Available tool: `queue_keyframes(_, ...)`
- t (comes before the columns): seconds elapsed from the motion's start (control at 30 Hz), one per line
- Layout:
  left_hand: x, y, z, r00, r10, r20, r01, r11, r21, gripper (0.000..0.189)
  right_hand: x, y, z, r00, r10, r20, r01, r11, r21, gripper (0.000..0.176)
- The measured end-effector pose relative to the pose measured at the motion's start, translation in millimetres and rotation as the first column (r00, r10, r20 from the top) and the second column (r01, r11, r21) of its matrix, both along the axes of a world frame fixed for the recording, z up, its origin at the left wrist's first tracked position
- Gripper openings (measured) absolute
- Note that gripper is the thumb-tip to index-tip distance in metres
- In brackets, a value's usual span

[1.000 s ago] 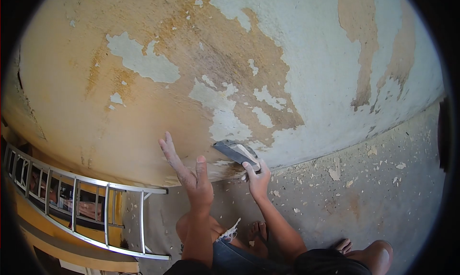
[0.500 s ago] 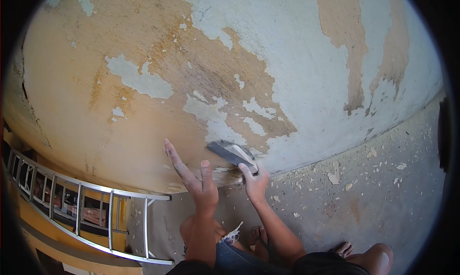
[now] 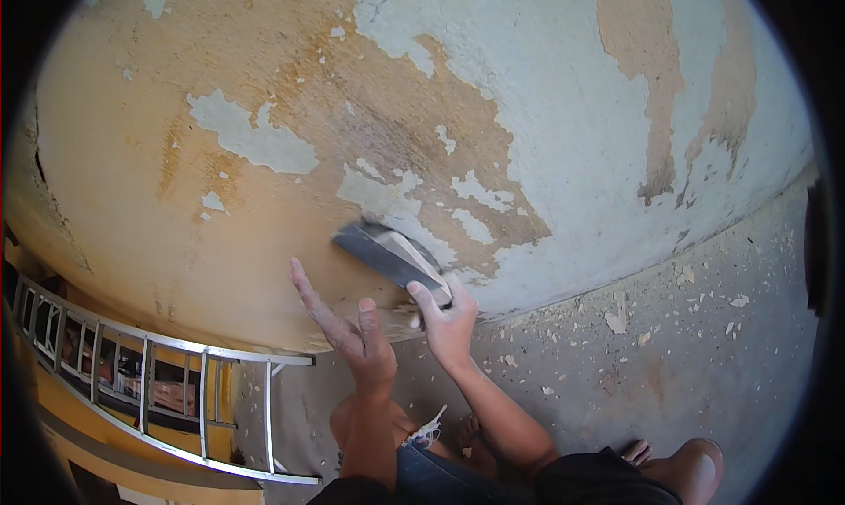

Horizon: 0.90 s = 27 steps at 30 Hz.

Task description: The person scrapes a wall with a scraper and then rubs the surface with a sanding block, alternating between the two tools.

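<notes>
The wall [image 3: 264, 258] fills the upper view, its pale paint peeled off in ragged patches that bare a tan layer. My right hand [image 3: 451, 327] grips a dark, flat-faced block tool [image 3: 387, 257] with a light-coloured back, thumb on its near end. The tool lies against or very close to the wall, by the lower edge of a peeled patch. To the left, my left hand [image 3: 356, 338] is raised near the wall with its dusty fingers spread and nothing in it.
An aluminium ladder [image 3: 204, 404] lies at the lower left, with assorted items behind its rungs. Paint flakes [image 3: 616, 318] are scattered over the grey floor [image 3: 572, 417]. My knees and feet show at the bottom.
My right hand has moved the block tool up and to the left across the wall. My left hand has shifted slightly left and stays spread.
</notes>
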State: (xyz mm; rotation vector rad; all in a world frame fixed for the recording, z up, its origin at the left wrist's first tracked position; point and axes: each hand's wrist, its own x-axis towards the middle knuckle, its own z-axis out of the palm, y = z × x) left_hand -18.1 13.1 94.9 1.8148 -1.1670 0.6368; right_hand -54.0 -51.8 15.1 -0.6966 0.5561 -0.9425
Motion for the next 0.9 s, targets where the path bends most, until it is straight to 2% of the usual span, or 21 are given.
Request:
queue_keyframes(0.07,0,0,-1,1.0,-0.005,0.0,0.005,1.0,0.008,0.08,-7,-8,27,0.996,-0.026,0.091,0.038,0.99,-0.136,0.027)
queue_keyframes(0.17,2,-2,0,1.0,0.008,-0.015,-0.008,1.0,-0.002,0.079,-12,-9,7,0.996,0.017,0.087,-0.013,0.999,-0.038,0.026)
queue_keyframes(0.2,3,-3,0,1.0,0.01,-0.026,-0.01,1.0,-0.008,0.079,-8,-9,-16,0.996,0.01,0.086,-0.007,0.999,-0.037,0.026)
queue_keyframes(0.27,0,-3,0,0.999,0.013,-0.036,-0.014,1.0,-0.014,0.079,0,-2,-83,0.998,0.042,-0.04,-0.044,0.998,-0.046,0.026)
queue_keyframes(0.37,-4,-5,3,0.999,0.013,-0.039,-0.014,1.0,-0.014,0.08,-6,0,-125,0.992,0.067,-0.11,-0.076,0.994,-0.078,0.026)
queue_keyframes(0.57,-1,-9,-5,1.0,0.006,-0.028,-0.006,1.0,0.014,0.08,3,-16,-8,0.997,0.063,0.039,-0.056,0.986,-0.159,0.024)
queue_keyframes(0.63,0,-11,-6,0.996,0.015,-0.088,-0.016,1.0,-0.009,0.078,0,-21,17,0.992,0.056,0.109,-0.038,0.986,-0.163,0.027)
queue_keyframes(0.67,1,-12,-5,0.997,0.012,-0.08,-0.013,1.0,-0.012,0.078,1,-19,11,0.992,0.053,0.117,-0.033,0.986,-0.165,0.027)
queue_keyframes(0.73,4,-12,-5,0.999,0.038,-0.012,-0.038,0.999,-0.019,0.074,0,-7,-32,0.997,0.075,0.001,-0.075,0.992,-0.098,0.028)
queue_keyframes(0.8,7,-7,-4,0.999,0.042,0.017,-0.041,0.999,-0.022,0.071,-11,0,-95,0.984,0.176,-0.033,-0.179,0.967,-0.18,0.027)
queue_keyframes(0.87,13,-7,3,0.996,0.061,0.062,-0.059,0.998,-0.035,0.069,-42,-16,-128,0.914,0.373,-0.158,-0.405,0.824,-0.396,0.026)
queue_keyframes(0.9,13,-4,6,1.0,-0.001,-0.009,0.0,0.997,-0.075,0.068,-51,-28,-128,0.893,0.405,-0.195,-0.449,0.785,-0.426,0.027)
